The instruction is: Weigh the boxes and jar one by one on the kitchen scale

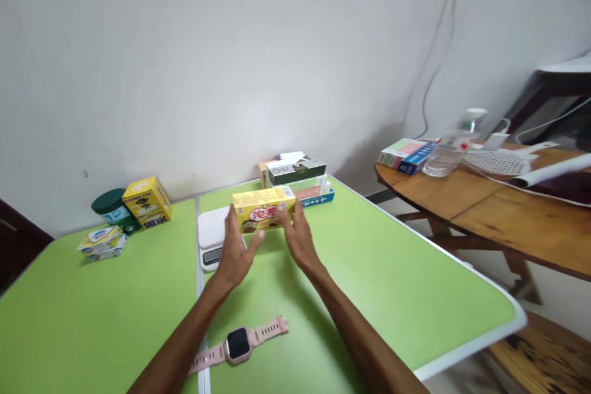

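Observation:
Between my two hands is a yellow box (263,208) with red and white lettering, raised above the green table. My left hand (235,252) grips its left end, thumb at the lower front. At the right end, my right hand (297,231) is closed on it with the thumb against the front. Just left of the box and partly behind my left hand lies a white kitchen scale (213,231) with a dark display. Behind the box are stacked cartons, a dark green one (298,170) on top. A pink smartwatch (239,345) lies nearer me, its strap partly behind my left forearm.
On the green table's (392,277) left side stand a yellow carton (148,202), a dark green tub (113,212) and small boxes (104,242). A wooden table (521,209) at right bears a plastic bottle (455,144), boxes (406,155) and a white perforated paddle (501,162).

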Demonstrator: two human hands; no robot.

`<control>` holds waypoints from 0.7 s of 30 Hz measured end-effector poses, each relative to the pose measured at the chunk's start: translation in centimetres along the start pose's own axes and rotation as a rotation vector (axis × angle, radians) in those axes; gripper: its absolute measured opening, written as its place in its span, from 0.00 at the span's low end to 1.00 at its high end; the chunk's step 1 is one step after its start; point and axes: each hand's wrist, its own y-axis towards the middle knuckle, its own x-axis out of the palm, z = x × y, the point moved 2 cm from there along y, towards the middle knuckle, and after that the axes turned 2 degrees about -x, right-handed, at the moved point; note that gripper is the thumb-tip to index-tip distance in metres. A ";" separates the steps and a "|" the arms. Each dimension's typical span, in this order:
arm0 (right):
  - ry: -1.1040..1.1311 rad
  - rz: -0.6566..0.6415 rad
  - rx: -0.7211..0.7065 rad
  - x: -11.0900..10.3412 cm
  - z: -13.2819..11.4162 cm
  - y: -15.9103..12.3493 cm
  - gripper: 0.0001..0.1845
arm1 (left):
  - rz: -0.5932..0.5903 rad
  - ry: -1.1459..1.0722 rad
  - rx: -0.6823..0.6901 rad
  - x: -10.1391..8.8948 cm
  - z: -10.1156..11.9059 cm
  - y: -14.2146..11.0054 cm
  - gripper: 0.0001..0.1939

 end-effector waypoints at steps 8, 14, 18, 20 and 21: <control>-0.119 0.177 0.056 -10.5 6.2 3.5 0.39 | -0.226 -0.116 -0.004 13.3 1.0 1.7 0.51; -0.178 0.214 -0.064 -11.0 8.4 6.9 0.36 | -0.249 -0.110 -0.029 16.4 -0.4 3.5 0.53; -0.195 0.213 -0.081 -11.6 9.0 7.9 0.38 | -0.284 -0.143 -0.082 17.2 -0.3 3.6 0.56; -0.259 0.197 -0.051 -12.1 9.6 7.7 0.40 | -0.351 -0.152 -0.130 16.8 0.1 3.5 0.60; -0.306 0.183 -0.056 -12.4 9.9 7.4 0.39 | -0.388 -0.151 -0.154 16.3 0.4 3.3 0.62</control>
